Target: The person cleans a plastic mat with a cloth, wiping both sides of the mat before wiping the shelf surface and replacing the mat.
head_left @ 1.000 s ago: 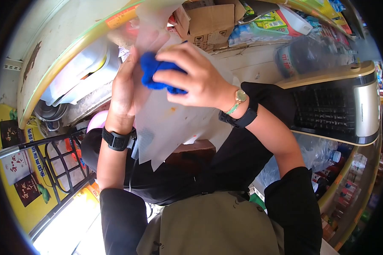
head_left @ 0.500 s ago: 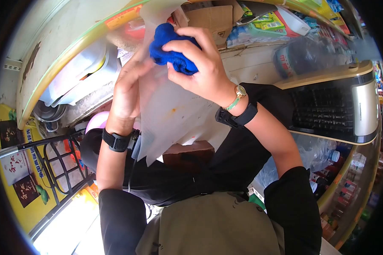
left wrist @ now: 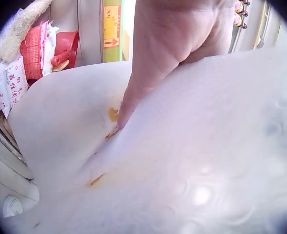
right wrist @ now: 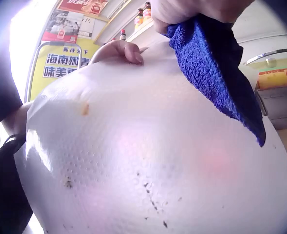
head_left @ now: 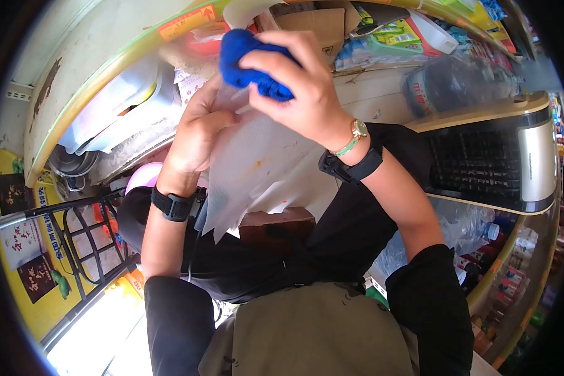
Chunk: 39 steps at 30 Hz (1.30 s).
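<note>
A translucent, dimpled plastic sheet (head_left: 260,156) is held up over the lap, with orange-brown stains and dark specks on it. My left hand (head_left: 197,135) grips its left side, the thumb bent over one face and the fingers behind, partly hidden. In my right hand (head_left: 307,84) is a bunched blue cloth (head_left: 241,59), held near the sheet's upper end. From the right wrist, the cloth (right wrist: 214,73) hangs down in a point across the sheet's face. The left wrist view shows a stain (left wrist: 113,114) right beside the left hand's edge.
A small brown block (head_left: 277,229) sits below the sheet, between the legs. On the right stands a black-and-silver appliance (head_left: 495,156), with a large clear bottle (head_left: 448,84) behind it. A cardboard box (head_left: 307,31) is ahead, and a black metal rack (head_left: 94,232) is at left.
The right hand has moved the blue cloth up and away along the sheet. The left thumb, upright earlier, now bends over the sheet, whose upper part has shifted.
</note>
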Available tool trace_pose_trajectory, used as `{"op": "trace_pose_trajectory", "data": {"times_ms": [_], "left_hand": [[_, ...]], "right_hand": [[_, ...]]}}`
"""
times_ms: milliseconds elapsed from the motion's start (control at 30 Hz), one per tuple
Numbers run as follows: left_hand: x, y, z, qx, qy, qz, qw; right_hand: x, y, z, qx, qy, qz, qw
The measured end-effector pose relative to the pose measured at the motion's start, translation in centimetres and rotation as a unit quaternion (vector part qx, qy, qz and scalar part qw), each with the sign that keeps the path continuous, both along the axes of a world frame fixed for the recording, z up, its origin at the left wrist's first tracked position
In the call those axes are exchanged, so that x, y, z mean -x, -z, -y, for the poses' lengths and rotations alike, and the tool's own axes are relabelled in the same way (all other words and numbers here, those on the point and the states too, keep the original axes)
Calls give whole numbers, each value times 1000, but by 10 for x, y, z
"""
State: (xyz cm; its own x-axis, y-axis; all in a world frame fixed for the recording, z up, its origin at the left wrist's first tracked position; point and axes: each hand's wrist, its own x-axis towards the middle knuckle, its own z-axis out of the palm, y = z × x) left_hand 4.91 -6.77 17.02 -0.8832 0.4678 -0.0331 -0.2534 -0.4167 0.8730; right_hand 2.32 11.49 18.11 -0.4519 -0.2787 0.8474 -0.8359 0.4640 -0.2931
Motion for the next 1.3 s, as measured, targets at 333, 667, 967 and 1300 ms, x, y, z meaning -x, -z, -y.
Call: {"op": "trace_pose_trajectory", "data": {"times_ms": [333,667,967,1300], "left_hand": [[-3,3,0,-29,-6,36,999],[-7,-9,-7,-65,36,7,997],[-7,-1,0,-8,59,0,998],[-7,-8,-3,-55,29,27,998]], "right_hand": [[-6,-1,-2,-27,-66,-5,997],[17,2,-14,56,-17,50,997],[11,2,-14,15,-11,15,1000],[3,0,-12,-36,-25,-15,999]]}}
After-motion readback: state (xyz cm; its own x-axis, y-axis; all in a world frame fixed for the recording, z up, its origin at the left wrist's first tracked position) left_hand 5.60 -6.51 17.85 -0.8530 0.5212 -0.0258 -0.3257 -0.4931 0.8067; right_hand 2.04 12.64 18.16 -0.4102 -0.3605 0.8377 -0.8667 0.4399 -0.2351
